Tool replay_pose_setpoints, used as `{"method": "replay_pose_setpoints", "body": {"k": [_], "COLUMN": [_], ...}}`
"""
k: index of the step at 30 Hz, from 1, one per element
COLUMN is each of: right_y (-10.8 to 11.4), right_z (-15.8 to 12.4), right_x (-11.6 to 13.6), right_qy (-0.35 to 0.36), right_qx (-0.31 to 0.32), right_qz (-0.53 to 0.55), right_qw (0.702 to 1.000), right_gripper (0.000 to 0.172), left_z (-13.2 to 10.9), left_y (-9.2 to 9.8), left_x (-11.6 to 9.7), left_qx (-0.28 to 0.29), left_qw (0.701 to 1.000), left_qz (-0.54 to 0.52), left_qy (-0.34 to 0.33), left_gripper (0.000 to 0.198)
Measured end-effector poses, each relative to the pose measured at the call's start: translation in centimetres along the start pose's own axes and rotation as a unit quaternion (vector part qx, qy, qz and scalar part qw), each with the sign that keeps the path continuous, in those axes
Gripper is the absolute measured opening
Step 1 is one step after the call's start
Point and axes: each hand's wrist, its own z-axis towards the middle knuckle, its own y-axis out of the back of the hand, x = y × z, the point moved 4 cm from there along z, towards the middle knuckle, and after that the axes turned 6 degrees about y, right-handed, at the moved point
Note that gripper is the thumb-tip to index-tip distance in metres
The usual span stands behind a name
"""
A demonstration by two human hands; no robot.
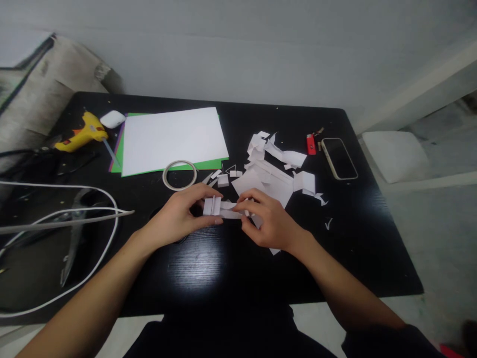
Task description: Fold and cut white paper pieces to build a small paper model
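A small folded white paper piece (211,206), box-like at its left end with a thin raised ridge, is held between my two hands above the black table. My left hand (182,211) pinches the box end, thumb below and fingers above. The fingers of my right hand (267,219) are closed on the strip-like right end, and they partly hide it. White paper scraps (268,179) lie just beyond my right hand. A ring of tape (164,178) and a little white paper block (222,180) rest past my left hand.
White and green sheets (171,139) are stacked at the back left, with a yellow glue gun (87,133) and a white case (112,119) beside them. White cable (112,199) loops across the left. A red lighter (310,144) and a phone (339,158) lie at the right.
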Motion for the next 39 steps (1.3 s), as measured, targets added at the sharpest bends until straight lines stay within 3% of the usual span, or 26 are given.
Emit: {"method": "replay_pose_setpoints", "body": {"k": [6, 15, 20, 26, 39], "right_y": [0.0, 0.1, 0.5, 0.3, 0.3], "right_z": [-0.1, -0.1, 0.1, 0.2, 0.1], "right_x": [-0.1, -0.1, 0.0, -0.2, -0.1], "right_qy": [0.015, 0.005, -0.008, -0.050, -0.045], "right_qx": [-0.005, -0.018, -0.061, -0.119, -0.111], "right_qz": [-0.009, 0.003, 0.009, 0.000, 0.007], "right_qw": [1.000, 1.000, 0.998, 0.992, 0.993], "right_gripper": [0.027, 0.036, 0.026, 0.013, 0.017], "left_z": [0.1, 0.0, -0.1, -0.1, -0.1], "left_y": [0.3, 0.6, 0.7, 0.4, 0.1], "left_x": [0.2, 0.5, 0.0, -0.6, -0.1], "left_qx": [0.000, -0.001, -0.025, -0.016, -0.009], "left_qw": [1.000, 0.998, 0.999, 0.999, 1.000], "left_qz": [0.001, -0.043, -0.036, 0.006, 0.016], "left_qy": [-0.009, 0.042, -0.006, -0.030, -0.010], "left_gripper": [0.042, 0.042, 0.048, 0.027, 0.028]}}
